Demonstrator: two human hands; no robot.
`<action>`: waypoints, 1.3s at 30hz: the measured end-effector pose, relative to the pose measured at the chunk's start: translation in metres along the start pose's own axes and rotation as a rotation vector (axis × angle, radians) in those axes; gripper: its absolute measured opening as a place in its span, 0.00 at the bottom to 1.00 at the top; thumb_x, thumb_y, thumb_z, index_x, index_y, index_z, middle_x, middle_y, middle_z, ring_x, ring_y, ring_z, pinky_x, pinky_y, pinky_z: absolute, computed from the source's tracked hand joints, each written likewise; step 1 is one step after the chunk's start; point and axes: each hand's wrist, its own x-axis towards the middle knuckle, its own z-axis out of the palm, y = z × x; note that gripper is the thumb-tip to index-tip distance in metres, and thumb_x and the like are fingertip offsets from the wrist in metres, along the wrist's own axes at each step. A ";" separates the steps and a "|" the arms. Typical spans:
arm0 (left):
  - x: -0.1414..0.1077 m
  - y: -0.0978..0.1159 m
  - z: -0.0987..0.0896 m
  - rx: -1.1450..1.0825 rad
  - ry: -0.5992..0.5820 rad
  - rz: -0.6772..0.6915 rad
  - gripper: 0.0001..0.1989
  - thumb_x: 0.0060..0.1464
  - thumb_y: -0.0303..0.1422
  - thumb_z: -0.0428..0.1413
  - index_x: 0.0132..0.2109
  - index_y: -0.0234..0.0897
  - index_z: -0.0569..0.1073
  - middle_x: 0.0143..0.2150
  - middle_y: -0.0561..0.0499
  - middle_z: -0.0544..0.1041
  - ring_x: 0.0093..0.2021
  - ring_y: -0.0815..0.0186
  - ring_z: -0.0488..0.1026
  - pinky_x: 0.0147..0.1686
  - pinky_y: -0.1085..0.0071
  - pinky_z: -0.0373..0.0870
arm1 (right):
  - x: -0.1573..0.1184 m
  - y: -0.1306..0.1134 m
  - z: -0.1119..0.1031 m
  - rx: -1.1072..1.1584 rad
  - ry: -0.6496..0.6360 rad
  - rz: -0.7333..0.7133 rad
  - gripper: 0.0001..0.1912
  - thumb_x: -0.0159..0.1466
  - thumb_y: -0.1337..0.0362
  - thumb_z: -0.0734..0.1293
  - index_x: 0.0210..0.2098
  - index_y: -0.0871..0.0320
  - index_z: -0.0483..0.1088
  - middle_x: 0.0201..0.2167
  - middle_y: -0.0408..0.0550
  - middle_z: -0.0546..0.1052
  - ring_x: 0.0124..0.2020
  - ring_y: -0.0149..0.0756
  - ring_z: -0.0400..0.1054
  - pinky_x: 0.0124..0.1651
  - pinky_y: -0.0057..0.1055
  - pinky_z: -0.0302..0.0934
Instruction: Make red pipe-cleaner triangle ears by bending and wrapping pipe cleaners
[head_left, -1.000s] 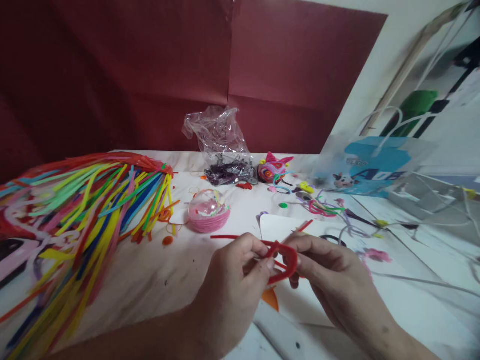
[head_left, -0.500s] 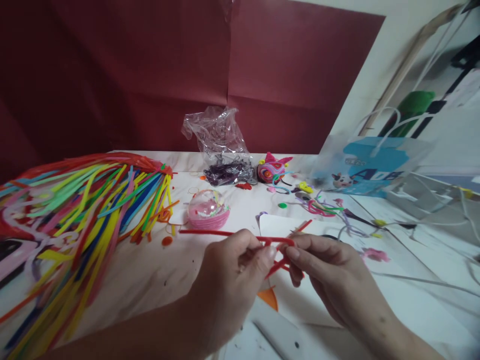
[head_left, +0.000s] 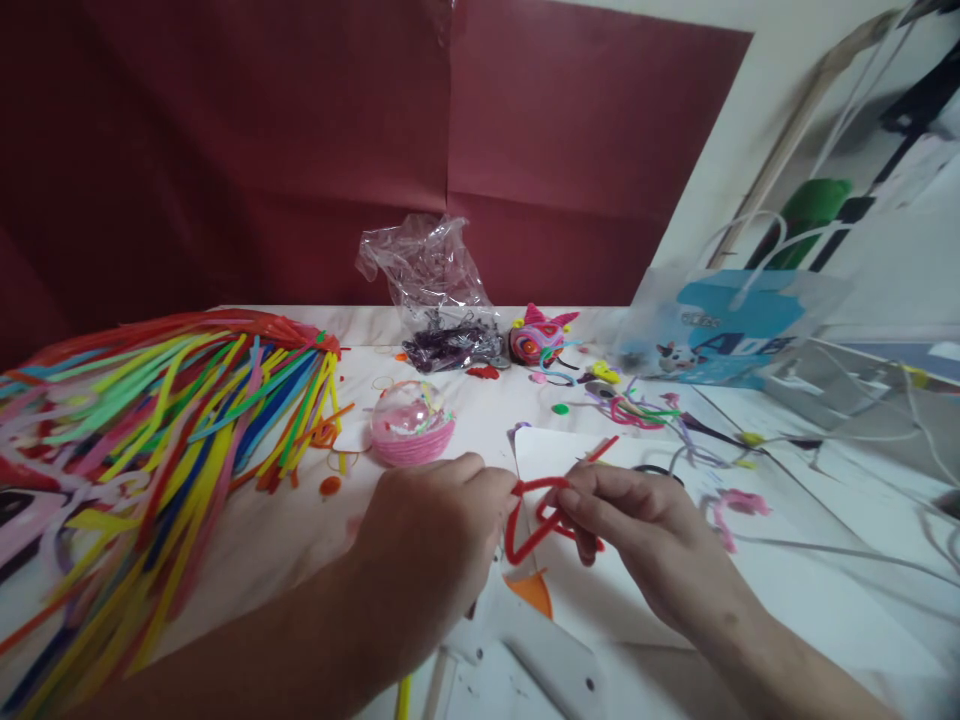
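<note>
A red pipe cleaner [head_left: 531, 546], bent into angular loops, is held between my two hands above the table. My left hand [head_left: 442, 535] pinches one part of it, with the back of the hand toward me and most fingertips hidden. Thumb and forefinger of my right hand [head_left: 630, 515] grip the other side, and a straight red end sticks up past the knuckles. Just beyond my left hand sits a clear ball [head_left: 412, 425] with its lower half wrapped in pink. White paper [head_left: 675, 590] lies beneath my right hand.
Many coloured pipe cleaners [head_left: 202, 420] spread over the left side. Behind stand a clear plastic bag [head_left: 431, 270] and a pink eared ball [head_left: 540, 335]. To the right are pipe cleaner scraps [head_left: 637, 408], cables and a blue-white bag [head_left: 742, 320]. A grey-white tool [head_left: 547, 650] lies in front.
My left hand has turned over, its back now facing me. The long straight red end that stuck out leftward no longer shows, and a larger bent loop hangs between the hands.
</note>
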 end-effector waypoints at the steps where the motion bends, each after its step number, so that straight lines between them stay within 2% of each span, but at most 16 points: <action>1: 0.000 0.000 0.001 -0.024 -0.048 -0.040 0.10 0.52 0.26 0.49 0.31 0.36 0.75 0.22 0.52 0.75 0.22 0.66 0.72 0.21 0.74 0.62 | 0.000 0.000 0.001 -0.015 0.014 -0.001 0.14 0.54 0.56 0.69 0.20 0.61 0.70 0.16 0.42 0.66 0.17 0.26 0.57 0.20 0.23 0.53; 4: 0.001 0.005 0.001 -0.128 -0.113 -0.153 0.08 0.51 0.27 0.50 0.28 0.37 0.74 0.21 0.54 0.74 0.19 0.71 0.68 0.19 0.76 0.57 | 0.000 0.000 0.001 -0.022 0.076 -0.017 0.14 0.52 0.55 0.70 0.24 0.61 0.71 0.17 0.42 0.68 0.17 0.27 0.58 0.19 0.24 0.55; 7: 0.002 0.009 0.001 -0.198 -0.143 -0.206 0.08 0.51 0.27 0.49 0.27 0.37 0.72 0.19 0.55 0.72 0.20 0.71 0.67 0.20 0.77 0.56 | 0.000 0.002 0.000 -0.008 0.103 -0.051 0.12 0.53 0.56 0.70 0.25 0.60 0.69 0.18 0.41 0.68 0.18 0.27 0.59 0.19 0.24 0.55; 11: 0.003 0.012 0.000 -0.295 -0.178 -0.264 0.09 0.51 0.27 0.49 0.26 0.37 0.70 0.19 0.55 0.70 0.22 0.70 0.68 0.20 0.76 0.56 | 0.000 0.002 -0.001 -0.073 0.097 -0.089 0.11 0.54 0.59 0.69 0.23 0.61 0.70 0.17 0.40 0.67 0.19 0.26 0.56 0.20 0.23 0.52; 14: 0.003 0.012 -0.001 -0.393 -0.200 -0.315 0.09 0.50 0.29 0.50 0.25 0.37 0.70 0.18 0.56 0.68 0.22 0.70 0.66 0.19 0.77 0.55 | 0.000 0.001 0.000 -0.028 0.057 -0.082 0.11 0.53 0.59 0.70 0.22 0.61 0.71 0.17 0.41 0.67 0.18 0.26 0.57 0.20 0.23 0.54; 19: 0.000 0.011 0.006 -0.732 -0.223 -0.479 0.09 0.50 0.32 0.51 0.25 0.36 0.69 0.19 0.58 0.67 0.19 0.73 0.62 0.18 0.77 0.54 | -0.001 0.004 0.001 0.178 -0.053 0.002 0.10 0.54 0.61 0.71 0.24 0.61 0.71 0.17 0.43 0.72 0.16 0.26 0.61 0.20 0.23 0.56; 24: 0.004 0.011 0.010 -1.087 -0.260 -0.625 0.04 0.47 0.29 0.53 0.26 0.34 0.68 0.21 0.56 0.70 0.19 0.75 0.64 0.19 0.79 0.58 | -0.002 0.004 0.002 0.217 -0.078 0.014 0.09 0.54 0.61 0.71 0.29 0.62 0.73 0.18 0.44 0.73 0.16 0.27 0.63 0.20 0.24 0.59; 28: 0.009 0.012 0.010 -1.198 -0.230 -0.761 0.03 0.45 0.29 0.54 0.27 0.34 0.67 0.20 0.55 0.72 0.15 0.76 0.64 0.16 0.79 0.58 | -0.005 -0.001 0.007 -0.014 0.051 -0.197 0.07 0.54 0.63 0.71 0.32 0.58 0.74 0.28 0.46 0.75 0.26 0.32 0.68 0.29 0.26 0.64; 31: 0.009 0.013 0.012 -1.261 -0.215 -0.776 0.05 0.45 0.31 0.54 0.26 0.34 0.66 0.16 0.57 0.70 0.13 0.76 0.62 0.14 0.81 0.56 | -0.009 -0.004 0.010 -0.162 0.058 -0.301 0.13 0.54 0.66 0.71 0.40 0.55 0.72 0.38 0.47 0.76 0.35 0.37 0.70 0.37 0.30 0.66; 33: 0.008 0.013 0.015 -1.283 -0.212 -0.768 0.06 0.45 0.31 0.55 0.25 0.34 0.66 0.13 0.58 0.67 0.13 0.77 0.61 0.15 0.81 0.56 | -0.010 -0.004 0.011 -0.185 0.006 -0.302 0.15 0.55 0.66 0.70 0.42 0.55 0.71 0.36 0.46 0.77 0.35 0.36 0.71 0.37 0.29 0.67; 36: 0.007 0.012 0.015 -1.261 -0.219 -0.758 0.07 0.45 0.31 0.56 0.24 0.34 0.66 0.14 0.58 0.67 0.14 0.77 0.61 0.15 0.81 0.56 | -0.011 -0.003 0.010 -0.264 -0.087 -0.314 0.06 0.59 0.66 0.66 0.36 0.56 0.74 0.26 0.44 0.76 0.27 0.33 0.69 0.30 0.26 0.65; 38: 0.007 0.012 0.014 -1.218 -0.236 -0.753 0.08 0.45 0.32 0.55 0.23 0.34 0.66 0.15 0.57 0.68 0.14 0.77 0.61 0.14 0.81 0.55 | -0.011 -0.001 0.009 -0.343 -0.092 -0.345 0.07 0.61 0.66 0.64 0.36 0.58 0.74 0.21 0.43 0.73 0.22 0.31 0.66 0.24 0.24 0.63; 39: 0.008 0.013 0.013 -1.191 -0.243 -0.755 0.08 0.46 0.32 0.55 0.23 0.34 0.66 0.16 0.57 0.68 0.13 0.78 0.60 0.14 0.81 0.54 | -0.011 0.000 0.008 -0.382 -0.079 -0.369 0.09 0.61 0.66 0.64 0.39 0.58 0.73 0.21 0.43 0.73 0.20 0.30 0.65 0.23 0.24 0.62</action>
